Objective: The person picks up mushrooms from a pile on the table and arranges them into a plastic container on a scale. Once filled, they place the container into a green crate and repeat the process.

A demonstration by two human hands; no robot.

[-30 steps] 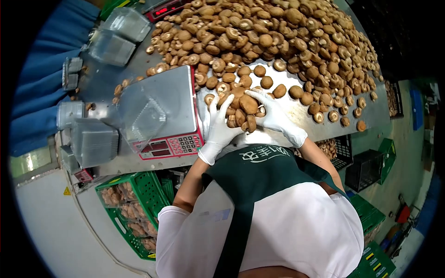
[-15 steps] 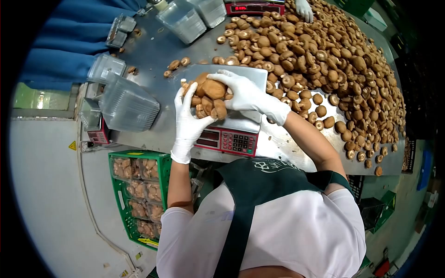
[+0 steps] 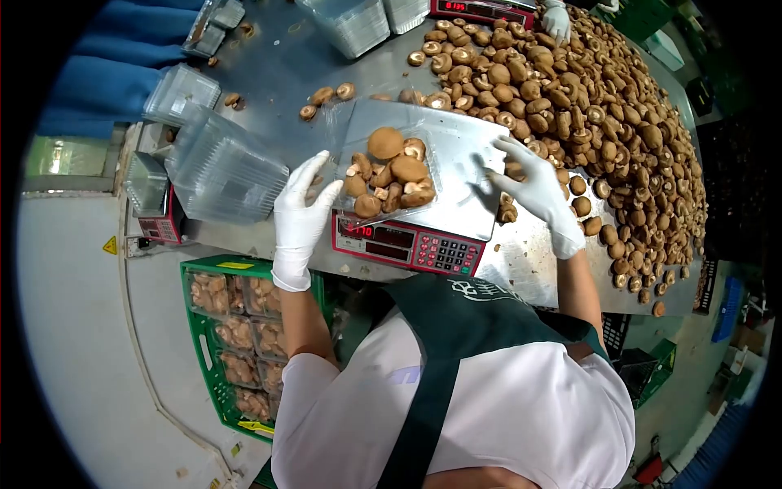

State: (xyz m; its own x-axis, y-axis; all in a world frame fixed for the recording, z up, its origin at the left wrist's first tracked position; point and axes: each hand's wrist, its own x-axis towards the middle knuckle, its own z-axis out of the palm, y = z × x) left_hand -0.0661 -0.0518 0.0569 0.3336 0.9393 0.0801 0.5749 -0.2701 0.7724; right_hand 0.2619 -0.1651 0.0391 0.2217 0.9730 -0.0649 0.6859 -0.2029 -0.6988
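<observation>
A clear plastic punnet (image 3: 434,181) filled with brown mushrooms (image 3: 410,169) rests on the metal pan (image 3: 468,134) of a red digital scale (image 3: 407,244), whose display shows lit red digits. My left hand (image 3: 301,220), in a white glove, is just left of the punnet with fingers apart and nothing in them. At the pan's right edge, my white-gloved right hand (image 3: 536,191) has its thumb and fingers spread, holding nothing that I can see. A few loose mushrooms (image 3: 507,210) lie beside and partly behind it.
A big heap of mushrooms (image 3: 603,122) covers the table's right side. Stacked empty punnets (image 3: 224,175) stand at left, more (image 3: 346,24) at the back. Another person's gloved hand (image 3: 557,23) touches the heap by a second scale (image 3: 481,10). A green crate (image 3: 199,326) holds packed punnets below.
Both hands have let go of the mushrooms and moved apart, left hand leftward, right hand rightward. The filled punnet now shows uncovered on the scale. The view has shifted slightly.
</observation>
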